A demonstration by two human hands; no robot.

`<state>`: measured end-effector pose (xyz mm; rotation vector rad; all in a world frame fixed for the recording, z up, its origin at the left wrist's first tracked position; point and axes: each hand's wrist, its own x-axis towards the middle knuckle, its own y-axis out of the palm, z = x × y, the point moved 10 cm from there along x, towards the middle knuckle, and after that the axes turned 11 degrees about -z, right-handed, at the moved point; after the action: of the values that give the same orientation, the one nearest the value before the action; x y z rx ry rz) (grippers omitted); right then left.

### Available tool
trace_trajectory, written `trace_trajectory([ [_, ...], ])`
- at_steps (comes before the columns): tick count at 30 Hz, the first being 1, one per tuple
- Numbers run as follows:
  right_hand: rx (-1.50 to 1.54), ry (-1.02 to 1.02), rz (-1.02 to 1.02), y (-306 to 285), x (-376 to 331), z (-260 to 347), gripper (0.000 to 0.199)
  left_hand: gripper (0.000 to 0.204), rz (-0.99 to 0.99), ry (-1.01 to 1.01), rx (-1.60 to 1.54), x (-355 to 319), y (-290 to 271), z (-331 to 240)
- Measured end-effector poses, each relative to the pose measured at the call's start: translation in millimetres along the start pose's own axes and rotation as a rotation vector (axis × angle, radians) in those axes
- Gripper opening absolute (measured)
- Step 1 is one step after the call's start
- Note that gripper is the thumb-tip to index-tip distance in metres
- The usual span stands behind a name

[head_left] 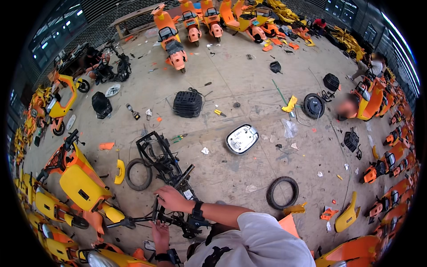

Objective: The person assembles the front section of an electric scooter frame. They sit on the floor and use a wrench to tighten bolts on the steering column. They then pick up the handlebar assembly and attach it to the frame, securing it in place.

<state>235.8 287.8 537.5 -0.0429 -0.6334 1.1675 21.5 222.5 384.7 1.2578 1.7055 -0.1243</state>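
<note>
A stripped black scooter frame (165,162) lies on the concrete floor in front of me, its bare tubes and brackets exposed. My right hand (173,199) reaches across it with fingers curled round a dark part at the frame's near end. Lower down, my left hand (160,235) has its fingertips pressed together at the same end, against a small part I cannot make out. A handlebar (129,221) with a black grip sticks out to the left of my hands. A loose tyre (138,174) rests against the frame's left side.
A yellow scooter (84,184) stands close on the left. Around lie a white-lined seat (242,139), another tyre (283,192), pliers (179,138), a wheel (314,106) and a black crate (187,103). Scooters line the back and right, where a person (373,66) works.
</note>
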Motion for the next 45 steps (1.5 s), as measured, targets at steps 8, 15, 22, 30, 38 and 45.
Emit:
trace_trajectory([
  [8, -0.374, 0.288, 0.297, 61, 6, -39, 0.029, 0.036, 0.01, 0.026, 0.129, -3, 4, -14],
  [15, -0.479, 0.46, 0.426, 75, 4, -67, 0.04, 0.034, 0.158, -0.078, 0.171, 14, 11, -8],
  [22, -0.473, 0.51, 0.364, 75, 6, -66, 0.036, 0.037, 0.257, -0.257, 0.217, 5, 8, -9],
  [30, -0.455, 0.541, 0.352, 70, 7, -60, 0.037, 0.019, 0.127, -0.228, 0.214, 18, -10, -11],
  [38, -0.486, 0.491, 0.33, 69, 10, -56, 0.037, 0.014, 0.067, -0.209, 0.241, 30, -23, -13],
  [45, -0.48, 0.527, 0.276, 67, 8, -64, 0.034, 0.013, 0.039, -0.159, 0.286, 27, -23, -20],
])
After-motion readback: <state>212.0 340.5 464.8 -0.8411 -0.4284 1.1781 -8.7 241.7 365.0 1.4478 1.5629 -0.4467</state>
